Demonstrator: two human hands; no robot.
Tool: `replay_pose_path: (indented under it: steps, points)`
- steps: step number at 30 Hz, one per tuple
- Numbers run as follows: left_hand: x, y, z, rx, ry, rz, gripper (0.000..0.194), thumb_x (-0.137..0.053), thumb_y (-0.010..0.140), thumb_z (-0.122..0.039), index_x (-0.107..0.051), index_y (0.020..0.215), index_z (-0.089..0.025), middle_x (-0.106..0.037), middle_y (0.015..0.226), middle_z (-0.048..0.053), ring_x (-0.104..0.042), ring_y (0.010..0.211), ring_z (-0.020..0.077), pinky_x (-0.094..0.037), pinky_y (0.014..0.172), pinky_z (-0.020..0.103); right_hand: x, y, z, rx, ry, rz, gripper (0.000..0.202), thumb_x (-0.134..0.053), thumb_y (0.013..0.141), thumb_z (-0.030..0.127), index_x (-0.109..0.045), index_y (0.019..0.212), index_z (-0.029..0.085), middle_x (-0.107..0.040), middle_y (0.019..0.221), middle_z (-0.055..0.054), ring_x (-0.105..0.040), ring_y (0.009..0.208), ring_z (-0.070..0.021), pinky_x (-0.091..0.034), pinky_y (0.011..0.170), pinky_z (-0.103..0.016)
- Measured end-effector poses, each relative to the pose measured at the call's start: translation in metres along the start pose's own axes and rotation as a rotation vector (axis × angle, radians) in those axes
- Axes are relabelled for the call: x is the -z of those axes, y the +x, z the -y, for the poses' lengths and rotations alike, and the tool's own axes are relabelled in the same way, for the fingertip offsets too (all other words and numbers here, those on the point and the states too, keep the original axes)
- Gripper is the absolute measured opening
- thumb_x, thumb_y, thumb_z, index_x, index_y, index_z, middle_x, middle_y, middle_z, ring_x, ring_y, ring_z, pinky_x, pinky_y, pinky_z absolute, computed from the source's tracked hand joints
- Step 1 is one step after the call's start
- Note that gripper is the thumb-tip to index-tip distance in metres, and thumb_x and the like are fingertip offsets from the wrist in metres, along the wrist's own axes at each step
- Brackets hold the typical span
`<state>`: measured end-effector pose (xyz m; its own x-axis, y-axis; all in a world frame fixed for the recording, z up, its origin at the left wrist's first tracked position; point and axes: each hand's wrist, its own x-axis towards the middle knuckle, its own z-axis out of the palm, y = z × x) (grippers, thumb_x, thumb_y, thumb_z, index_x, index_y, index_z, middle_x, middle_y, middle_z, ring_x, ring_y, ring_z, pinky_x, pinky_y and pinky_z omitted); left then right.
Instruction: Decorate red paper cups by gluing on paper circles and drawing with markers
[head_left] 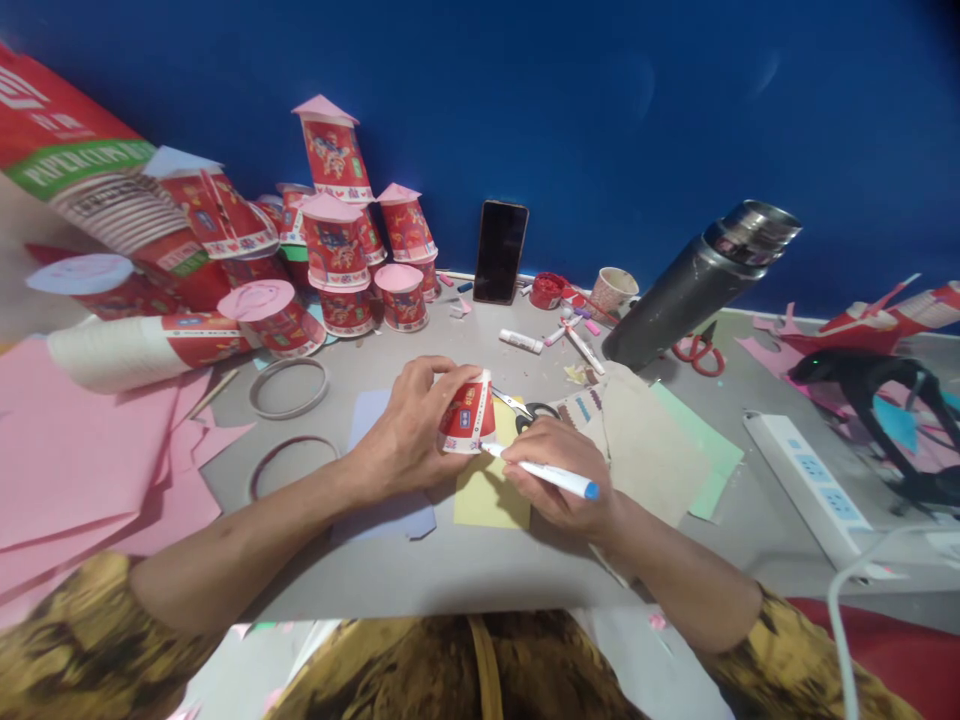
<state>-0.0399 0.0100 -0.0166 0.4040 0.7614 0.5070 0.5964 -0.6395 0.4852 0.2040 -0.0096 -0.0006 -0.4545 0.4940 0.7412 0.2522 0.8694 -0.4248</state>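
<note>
My left hand [411, 425] is wrapped round a red printed paper cup [463, 412], which it holds tilted above the table. In my right hand [566, 465] is a white marker pen [551, 476] with a blue end, its tip at the cup's white rim. Below the cup lies a yellow paper sheet [487, 508], with a blue-violet sheet [397, 515] partly under my left hand. Scissors with black handles [536, 410] lie just beyond my right hand, partly hidden by it.
Stacked red cups with pink paper tops [337, 245] stand back left. Pink paper [75, 440] covers the left side. A phone [501, 252] leans against the blue wall. A dark flask [697, 285], red-handled scissors [699, 352] and a power strip [806, 490] are on the right.
</note>
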Motion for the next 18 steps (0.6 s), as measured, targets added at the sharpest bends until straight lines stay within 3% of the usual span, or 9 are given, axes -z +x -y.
replay_pose_path:
  steps: [4,11,18]
  points:
    - [0.001,0.000,-0.002,0.010,0.011,0.006,0.083,-0.083,0.083,-0.040,-0.044,0.156,-0.031,-0.049,0.141,0.015,-0.054,0.136,0.0390,-0.053,0.111,0.062,-0.001,-0.001,-0.001,0.003,-0.014,0.005,0.008,-0.064,0.105,0.019,-0.070,0.110,0.022,-0.079,0.086,-0.006,-0.072,0.075,-0.0198,-0.059,0.071,-0.035]
    - [0.012,0.004,-0.010,0.042,-0.016,0.084,0.080,-0.080,0.085,-0.033,-0.042,0.155,-0.030,-0.048,0.141,0.015,-0.054,0.138,0.0394,-0.052,0.113,0.063,-0.001,0.001,-0.001,-0.019,0.008,-0.013,0.008,-0.064,0.103,0.017,-0.070,0.106,0.022,-0.079,0.084,-0.005,-0.072,0.073,-0.0190,-0.058,0.071,-0.034]
    - [0.010,0.007,-0.008,0.027,-0.049,0.027,0.078,-0.080,0.082,-0.025,-0.042,0.150,-0.028,-0.050,0.140,0.015,-0.054,0.139,0.0388,-0.055,0.112,0.061,0.007,0.002,-0.002,-0.064,-0.008,-0.085,0.008,-0.064,0.102,0.018,-0.070,0.104,0.022,-0.079,0.083,-0.005,-0.071,0.071,-0.0194,-0.058,0.068,-0.035]
